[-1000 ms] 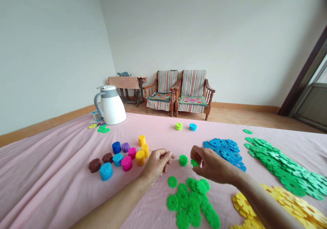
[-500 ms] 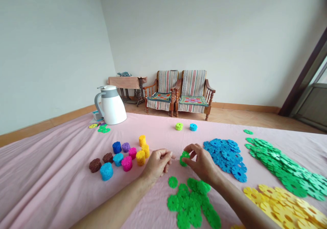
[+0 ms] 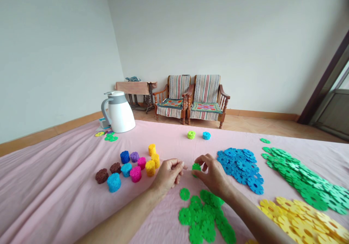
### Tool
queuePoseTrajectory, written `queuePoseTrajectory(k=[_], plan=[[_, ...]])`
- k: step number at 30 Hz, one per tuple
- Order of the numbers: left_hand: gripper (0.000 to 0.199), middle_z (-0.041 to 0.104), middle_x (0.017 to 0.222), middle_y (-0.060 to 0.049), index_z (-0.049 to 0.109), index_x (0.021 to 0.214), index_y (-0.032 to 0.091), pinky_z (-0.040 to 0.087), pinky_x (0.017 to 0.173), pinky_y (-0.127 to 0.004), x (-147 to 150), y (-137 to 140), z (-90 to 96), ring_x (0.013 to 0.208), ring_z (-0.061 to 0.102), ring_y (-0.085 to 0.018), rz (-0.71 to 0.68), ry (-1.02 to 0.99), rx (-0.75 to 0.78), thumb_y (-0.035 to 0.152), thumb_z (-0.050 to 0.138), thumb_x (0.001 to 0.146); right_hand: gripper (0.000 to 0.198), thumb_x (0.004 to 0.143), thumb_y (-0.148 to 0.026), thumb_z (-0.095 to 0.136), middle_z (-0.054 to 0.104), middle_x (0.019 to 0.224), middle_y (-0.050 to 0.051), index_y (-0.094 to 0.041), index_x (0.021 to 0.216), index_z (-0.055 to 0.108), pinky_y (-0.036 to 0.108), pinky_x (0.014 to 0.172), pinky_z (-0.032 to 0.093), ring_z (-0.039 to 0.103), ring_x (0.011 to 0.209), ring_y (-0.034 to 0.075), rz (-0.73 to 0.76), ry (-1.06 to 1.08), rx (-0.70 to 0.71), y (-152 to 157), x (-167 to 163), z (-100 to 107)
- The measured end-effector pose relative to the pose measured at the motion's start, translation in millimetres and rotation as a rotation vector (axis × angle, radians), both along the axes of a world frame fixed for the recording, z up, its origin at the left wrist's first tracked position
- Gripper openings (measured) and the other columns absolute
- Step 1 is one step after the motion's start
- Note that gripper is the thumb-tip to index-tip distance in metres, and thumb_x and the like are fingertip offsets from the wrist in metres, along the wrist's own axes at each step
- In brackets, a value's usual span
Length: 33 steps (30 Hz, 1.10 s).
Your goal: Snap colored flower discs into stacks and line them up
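A small stack of green flower-shaped discs (image 3: 196,169) stands on the pink cloth (image 3: 174,144) between my two hands. My right hand (image 3: 214,173) has its thumb and fingers closed around the right side of that stack, and the fingers hide part of it. Left of the stack, my left hand (image 3: 169,173) rests curled on the cloth with thumb and forefinger together. No disc shows in it. Loose green discs (image 3: 200,215) lie in a heap just below the hands, with one green disc (image 3: 184,194) apart from the heap.
Short stacks in several colours, such as a yellow stack (image 3: 150,167), stand on the left. Blue discs (image 3: 240,166), more green discs (image 3: 302,175) and yellow discs (image 3: 305,220) spread on the right. A lime stack (image 3: 191,134) and a blue stack (image 3: 206,135) stand farther back. A white jug (image 3: 121,115) stands far left.
A green disc that stood raised above the stack under my right hand now lies level on it. My left hand has stayed in place.
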State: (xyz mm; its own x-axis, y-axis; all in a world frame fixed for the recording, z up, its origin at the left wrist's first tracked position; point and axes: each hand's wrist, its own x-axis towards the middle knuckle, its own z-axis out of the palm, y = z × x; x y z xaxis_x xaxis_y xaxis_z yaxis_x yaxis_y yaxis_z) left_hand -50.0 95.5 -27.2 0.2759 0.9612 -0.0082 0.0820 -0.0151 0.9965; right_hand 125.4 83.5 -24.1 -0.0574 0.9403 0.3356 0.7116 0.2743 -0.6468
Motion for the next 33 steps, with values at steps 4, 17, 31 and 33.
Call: queuePoseTrajectory(k=[4,17,31,33], plan=[[0.035,0.043,0.050,0.006,0.060,0.080,0.010,0.019,0.028,-0.013,0,0,0.5,0.034,0.033,-0.003,0.002,-0.009,-0.007,0.044,0.054,0.076,0.018,0.067,-0.027,0.063,0.057,0.080,0.000,-0.021,0.084,0.060,0.026,0.064,0.041,0.055,0.068,0.014,0.001,0.001,0.003,1,1,-3],[0.035,0.045,0.053,0.006,0.060,0.081,0.011,0.019,0.028,-0.013,0,0,1.0,0.034,0.035,-0.003,-0.001,-0.021,-0.018,0.045,0.054,0.075,0.021,0.069,-0.027,0.060,0.058,0.083,0.001,-0.020,0.088,0.060,0.026,0.063,0.042,0.054,0.065,0.013,0.000,0.001,-0.016,-1,2,4],[0.036,0.046,0.054,0.006,0.059,0.077,0.011,0.018,0.028,-0.013,1,-1,2.6,0.034,0.034,-0.002,-0.010,-0.066,-0.018,0.047,0.057,0.073,0.039,0.050,-0.007,0.059,0.056,0.083,-0.001,-0.022,0.086,0.057,0.024,0.061,0.038,0.052,0.072,0.014,0.542,-0.340,-0.396,-33,49,43],[0.036,0.046,0.054,0.006,0.059,0.076,0.011,0.018,0.028,-0.013,1,-1,3.2,0.033,0.034,-0.002,-0.010,-0.070,-0.019,0.047,0.057,0.073,0.037,0.051,-0.008,0.059,0.056,0.084,-0.001,-0.021,0.086,0.056,0.024,0.063,0.038,0.052,0.073,0.014,0.549,-0.370,-0.387,-32,47,41]])
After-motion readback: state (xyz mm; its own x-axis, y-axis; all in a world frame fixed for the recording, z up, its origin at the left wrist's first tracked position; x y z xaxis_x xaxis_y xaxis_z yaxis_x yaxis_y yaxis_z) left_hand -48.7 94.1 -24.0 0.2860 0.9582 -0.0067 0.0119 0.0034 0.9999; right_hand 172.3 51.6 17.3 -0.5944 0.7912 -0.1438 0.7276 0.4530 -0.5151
